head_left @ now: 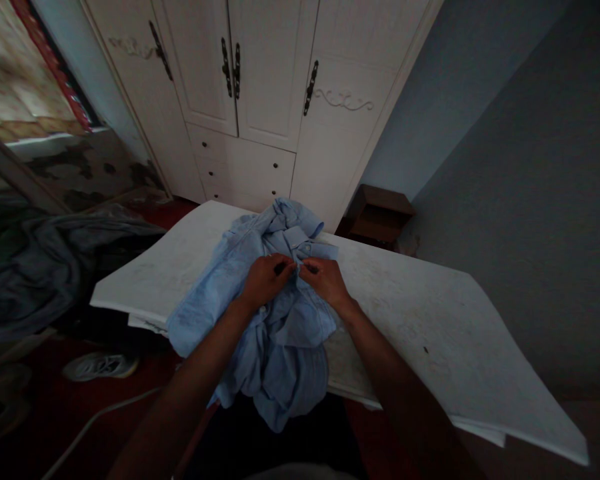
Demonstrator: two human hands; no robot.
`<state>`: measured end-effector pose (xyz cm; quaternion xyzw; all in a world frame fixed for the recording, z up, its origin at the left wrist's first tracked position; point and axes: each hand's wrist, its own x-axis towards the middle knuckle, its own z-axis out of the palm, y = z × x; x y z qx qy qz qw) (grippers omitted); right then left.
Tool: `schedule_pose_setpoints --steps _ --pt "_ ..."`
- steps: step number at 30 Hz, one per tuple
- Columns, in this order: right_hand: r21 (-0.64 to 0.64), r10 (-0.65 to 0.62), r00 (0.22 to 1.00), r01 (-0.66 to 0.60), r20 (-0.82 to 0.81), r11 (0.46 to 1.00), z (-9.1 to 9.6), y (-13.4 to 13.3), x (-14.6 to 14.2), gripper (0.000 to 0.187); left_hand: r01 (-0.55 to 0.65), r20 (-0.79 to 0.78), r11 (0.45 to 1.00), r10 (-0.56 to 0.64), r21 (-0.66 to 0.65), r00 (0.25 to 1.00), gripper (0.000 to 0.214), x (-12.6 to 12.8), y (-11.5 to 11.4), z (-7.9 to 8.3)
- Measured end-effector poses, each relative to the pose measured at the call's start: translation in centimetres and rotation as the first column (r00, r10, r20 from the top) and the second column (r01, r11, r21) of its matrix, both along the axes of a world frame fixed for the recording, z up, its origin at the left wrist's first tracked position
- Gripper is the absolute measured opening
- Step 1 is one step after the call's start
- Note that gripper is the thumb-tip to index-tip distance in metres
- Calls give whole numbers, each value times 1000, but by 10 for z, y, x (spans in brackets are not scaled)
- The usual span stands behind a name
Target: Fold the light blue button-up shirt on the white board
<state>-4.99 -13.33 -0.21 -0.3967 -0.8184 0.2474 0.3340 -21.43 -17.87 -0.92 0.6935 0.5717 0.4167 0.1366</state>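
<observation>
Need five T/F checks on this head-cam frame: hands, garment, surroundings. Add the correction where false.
1. The left hand and the right hand are both on the blue shirt. True.
2. The two hands are at opposite ends of the shirt. False: they are close together, pinching at it.
3. No part of the shirt hangs over an edge. False: its lower part hangs over the near edge of the white table.
4. A pale wardrobe with dark handles stands beyond the table. True.
5. No footwear shows to the left of the table. False: a pale shoe lies there.
</observation>
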Motion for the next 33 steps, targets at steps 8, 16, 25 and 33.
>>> schedule_pose_setpoints --steps 8,16,25,33 --pt "-154 124 987 -139 -101 978 -8 4 6 26 101 -86 995 -100 10 991 27 -4 0 0" --pt "-155 147 979 -169 -140 973 -5 2 3 28 143 -125 990 -143 -9 982 23 -8 -1 -4" --pt "-59 83 995 -87 -61 994 -6 -1 -2 24 85 -222 996 -91 -37 971 23 -7 1 -6" --pt "8 29 999 -29 19 1000 -6 -6 -4 18 4 -245 999 -13 -36 969 19 -4 0 -5"
